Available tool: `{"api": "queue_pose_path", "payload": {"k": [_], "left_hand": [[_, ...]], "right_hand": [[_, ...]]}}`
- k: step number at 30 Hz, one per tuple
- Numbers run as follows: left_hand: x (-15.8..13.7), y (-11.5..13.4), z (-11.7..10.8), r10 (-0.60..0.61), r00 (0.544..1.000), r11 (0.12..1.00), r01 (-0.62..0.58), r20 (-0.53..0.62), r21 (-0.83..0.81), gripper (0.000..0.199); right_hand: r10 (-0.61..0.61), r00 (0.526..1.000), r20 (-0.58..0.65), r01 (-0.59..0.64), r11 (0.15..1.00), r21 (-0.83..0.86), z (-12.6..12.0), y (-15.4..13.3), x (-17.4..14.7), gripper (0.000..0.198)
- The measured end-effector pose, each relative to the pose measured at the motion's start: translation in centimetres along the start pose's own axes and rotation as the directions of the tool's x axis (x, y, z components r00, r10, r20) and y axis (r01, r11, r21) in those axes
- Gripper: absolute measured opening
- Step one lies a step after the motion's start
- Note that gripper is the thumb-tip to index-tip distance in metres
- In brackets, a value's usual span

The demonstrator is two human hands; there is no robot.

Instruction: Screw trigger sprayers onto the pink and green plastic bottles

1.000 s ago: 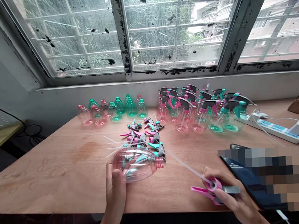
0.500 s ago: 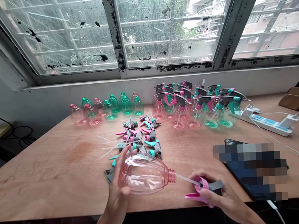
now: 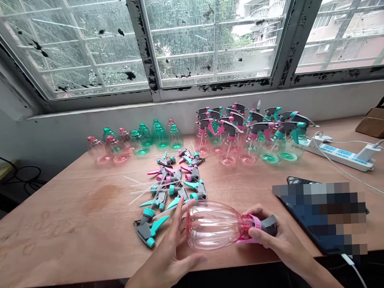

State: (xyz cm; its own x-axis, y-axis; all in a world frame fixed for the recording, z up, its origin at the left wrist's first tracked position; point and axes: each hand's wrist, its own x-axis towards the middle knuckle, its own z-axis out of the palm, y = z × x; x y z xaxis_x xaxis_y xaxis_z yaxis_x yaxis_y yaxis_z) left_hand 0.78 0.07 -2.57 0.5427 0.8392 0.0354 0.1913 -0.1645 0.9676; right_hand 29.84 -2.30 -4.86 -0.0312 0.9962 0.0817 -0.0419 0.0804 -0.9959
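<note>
A clear pink bottle (image 3: 214, 226) lies sideways in the air above the front of the table, its neck pointing right. My right hand (image 3: 269, 236) is closed around a pink and grey trigger spray head (image 3: 267, 225), whose collar meets the bottle's threaded neck. Whether the threads are engaged, I cannot tell. At the bottle's base is my left hand (image 3: 172, 242), fingers stretched and thumb apart below the bottle; some fingertips are behind the base. Beside that hand lies a teal and grey spray head (image 3: 147, 226), with several loose spray heads (image 3: 177, 178) farther back.
Open pink and green bottles (image 3: 141, 142) stand at the back left. Several bottles with spray heads fitted (image 3: 247, 146) stand back right. On the right are a power strip (image 3: 345, 154), a phone (image 3: 305, 215) with a cable, and a brown bag (image 3: 377, 119).
The bottle has moved right onto the spray head, and its collar now meets the neck. The tube between them is no longer exposed. My left hand has loosened from around the bottle.
</note>
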Motion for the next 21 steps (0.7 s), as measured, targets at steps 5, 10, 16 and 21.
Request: {"api": "queue_pose_path", "payload": {"k": [5,10,16,21], "left_hand": [[-0.1,-0.3,-0.3,-0.095,0.995,0.994,0.096,-0.02,0.042,0.097],[0.1,-0.2,-0.5,-0.063,0.998,0.993,0.063,-0.004,0.1,0.095],[0.1,0.1,-0.2,-0.079,0.997,0.996,0.078,0.027,0.032,0.11],[0.0,0.2,-0.5,-0.063,0.998,0.993,0.06,0.023,0.102,0.101]], "right_hand": [[0.133,0.986,0.097,-0.145,0.98,0.136,0.6,-0.3,-0.1,0.035],[0.136,0.989,0.065,-0.143,0.984,0.104,0.6,-1.0,0.1,0.033],[0.104,0.993,0.048,-0.105,0.994,0.008,0.5,-1.2,0.2,0.032],[0.075,0.995,0.067,-0.075,0.997,-0.005,0.3,-1.1,0.2,0.029]]}}
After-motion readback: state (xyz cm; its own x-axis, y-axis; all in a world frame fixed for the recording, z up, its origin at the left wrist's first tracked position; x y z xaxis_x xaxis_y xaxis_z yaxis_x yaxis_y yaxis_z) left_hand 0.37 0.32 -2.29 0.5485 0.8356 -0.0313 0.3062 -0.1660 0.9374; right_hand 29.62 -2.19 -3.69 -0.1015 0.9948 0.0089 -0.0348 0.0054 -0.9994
